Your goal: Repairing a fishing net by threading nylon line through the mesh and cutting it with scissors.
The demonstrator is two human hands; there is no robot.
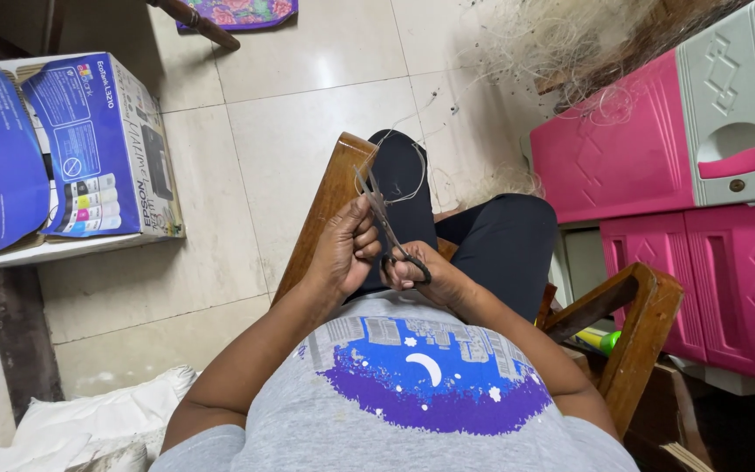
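Gripping one pair of dark scissors (388,229) by its loop handles, the right hand (419,273) holds them over the lap, blades up, while the left hand (342,249) pinches a pale thread (412,188) against the blades. One blue cardboard box (98,144) stands open on the tiled floor (308,105); two pink cabinets (657,149) stand beside the wooden chair (640,315).

Dark metal scissors (388,229), blades nearly closed and pointing away, beside pale thin thread (414,185), above the lap.
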